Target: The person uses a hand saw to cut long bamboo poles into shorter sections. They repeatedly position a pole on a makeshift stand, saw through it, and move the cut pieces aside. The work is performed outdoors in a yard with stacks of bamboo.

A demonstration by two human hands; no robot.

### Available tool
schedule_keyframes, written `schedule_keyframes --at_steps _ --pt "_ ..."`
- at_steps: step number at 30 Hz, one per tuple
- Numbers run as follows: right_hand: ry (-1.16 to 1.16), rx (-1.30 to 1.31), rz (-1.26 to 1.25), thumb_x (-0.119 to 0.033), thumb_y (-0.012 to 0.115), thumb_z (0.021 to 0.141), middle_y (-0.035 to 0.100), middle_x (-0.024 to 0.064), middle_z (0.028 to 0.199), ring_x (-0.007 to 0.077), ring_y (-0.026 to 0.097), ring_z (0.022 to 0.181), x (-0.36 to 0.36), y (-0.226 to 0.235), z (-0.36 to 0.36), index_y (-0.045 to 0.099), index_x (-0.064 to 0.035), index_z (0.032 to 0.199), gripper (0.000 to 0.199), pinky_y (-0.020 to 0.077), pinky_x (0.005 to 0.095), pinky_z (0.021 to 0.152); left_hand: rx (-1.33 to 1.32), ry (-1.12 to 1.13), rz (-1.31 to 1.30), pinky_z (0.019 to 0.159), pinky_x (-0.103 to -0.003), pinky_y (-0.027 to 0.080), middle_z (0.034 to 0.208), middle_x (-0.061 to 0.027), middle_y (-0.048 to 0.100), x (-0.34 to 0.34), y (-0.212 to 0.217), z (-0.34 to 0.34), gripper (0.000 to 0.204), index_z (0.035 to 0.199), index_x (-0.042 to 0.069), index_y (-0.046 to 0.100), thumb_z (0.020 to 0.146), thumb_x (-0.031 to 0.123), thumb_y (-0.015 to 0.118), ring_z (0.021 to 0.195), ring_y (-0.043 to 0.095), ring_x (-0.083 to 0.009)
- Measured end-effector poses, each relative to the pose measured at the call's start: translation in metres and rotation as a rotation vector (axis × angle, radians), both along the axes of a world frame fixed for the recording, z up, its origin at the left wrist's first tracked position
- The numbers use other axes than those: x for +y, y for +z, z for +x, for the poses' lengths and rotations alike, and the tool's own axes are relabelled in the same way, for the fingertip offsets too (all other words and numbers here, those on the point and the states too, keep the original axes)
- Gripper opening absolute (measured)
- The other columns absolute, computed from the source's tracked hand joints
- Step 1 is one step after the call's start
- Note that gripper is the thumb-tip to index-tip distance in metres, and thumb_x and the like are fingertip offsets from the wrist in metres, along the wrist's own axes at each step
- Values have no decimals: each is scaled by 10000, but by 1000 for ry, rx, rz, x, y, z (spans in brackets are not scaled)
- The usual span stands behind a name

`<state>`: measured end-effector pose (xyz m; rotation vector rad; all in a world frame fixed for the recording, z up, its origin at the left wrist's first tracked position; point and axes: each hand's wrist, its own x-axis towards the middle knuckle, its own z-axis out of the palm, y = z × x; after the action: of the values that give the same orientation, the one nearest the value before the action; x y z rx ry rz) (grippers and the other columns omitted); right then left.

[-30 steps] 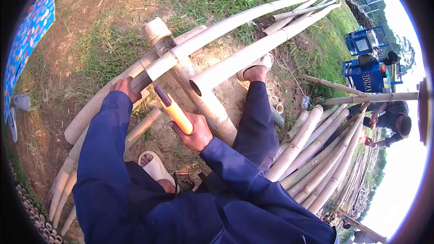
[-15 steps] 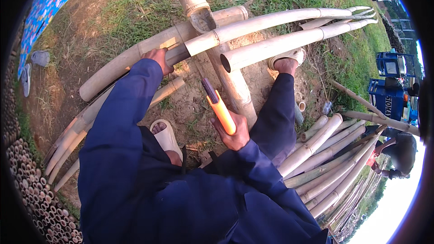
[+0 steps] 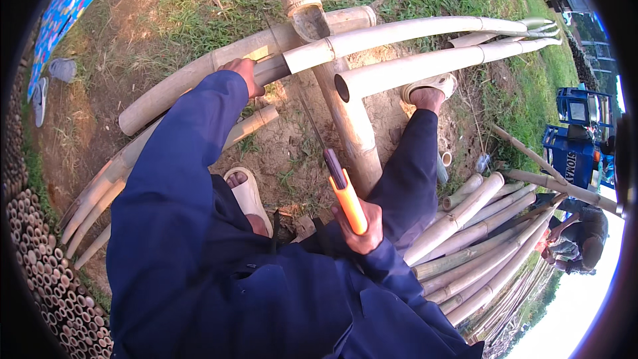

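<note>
My right hand (image 3: 362, 226) is closed around the orange handle of a hand saw (image 3: 347, 203). Its thin blade runs up and leftward to a long bamboo pole (image 3: 399, 34), crossing near my left hand. My left hand (image 3: 242, 74) is wrapped round a darker grey section (image 3: 271, 70) adjoining the pole's pale part; part of this grip is hidden by my sleeve. The pole lies across an upright-notched bamboo support (image 3: 311, 23). Just nearer to me, a second bamboo pole (image 3: 425, 70) shows its open, hollow end.
A thick bamboo log (image 3: 156, 96) lies beyond my left hand. Stacked poles (image 3: 465, 219) lie at my right, near a bending person (image 3: 585, 233) and blue crates (image 3: 575, 146). Many cut bamboo ends (image 3: 56, 279) are piled at lower left. My sandalled foot (image 3: 247, 199) rests on the soil.
My right hand has drawn the saw back toward me and slightly right, so more of the blade shows. My left hand keeps its hold. The whole view has shifted a little.
</note>
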<state>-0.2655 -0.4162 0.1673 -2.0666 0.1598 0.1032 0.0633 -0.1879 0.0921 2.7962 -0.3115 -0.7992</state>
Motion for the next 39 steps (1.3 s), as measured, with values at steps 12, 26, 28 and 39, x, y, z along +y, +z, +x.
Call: schedule_keyframes --at_steps 12,26,28,39 --pt "-59 37 61 -91 743 896 628 163 687 271 590 558 26 -3 52 675 11 941 131 492 370 586 9 -73 -30 1025 -450 522 1249 -260 677 11 2 11 695 1276 12 678 701 369 838 1187 653 -401" --pt "-30 -116 129 -111 716 912 704 210 873 429 688 802 16 58 -26 694 -20 1166 271 547 420 717 -163 -4 27 1024 -456 522 1245 -257 675 15 98 -31 725 1246 1 673 633 323 889 1181 643 -407" --pt "-34 -151 158 -95 702 903 698 224 863 429 693 825 8 62 -48 691 -24 1203 308 546 418 736 -272 -31 32 1006 -453 534 1191 -257 700 24 91 -31 698 1223 -7 682 637 310 889 1136 667 -409" --pt "-51 -119 200 -148 716 908 696 211 849 424 690 827 33 41 -44 696 -23 1070 205 529 432 735 -230 -31 69 1061 -452 499 1258 -281 661 51 83 -38 759 1292 -21 637 652 307 879 1206 624 -424"
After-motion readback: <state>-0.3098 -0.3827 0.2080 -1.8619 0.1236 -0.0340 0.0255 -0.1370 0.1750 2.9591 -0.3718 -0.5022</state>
